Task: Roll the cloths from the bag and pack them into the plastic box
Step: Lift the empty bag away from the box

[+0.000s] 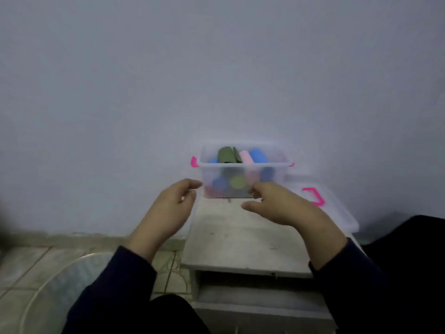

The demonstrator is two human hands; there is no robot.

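Observation:
A clear plastic box (279, 162) with pink clips stands at the far end of a small white table (243, 242), against the wall. Several rolled cloths fill it: a green roll (226, 155), a pink roll (246, 157), a blue roll (258, 155) and more below. My left hand (168, 208) hovers just left of the box, fingers loosely curled, holding nothing. My right hand (286, 208) hovers in front of the box, fingers relaxed and empty. The bag cannot be made out for certain.
The clear box lid (337, 213) with a pink clip (314, 196) lies on the table right of the box. A round transparent container (50, 290) sits on the tiled floor at lower left. Something dark (414, 237) lies at the right edge.

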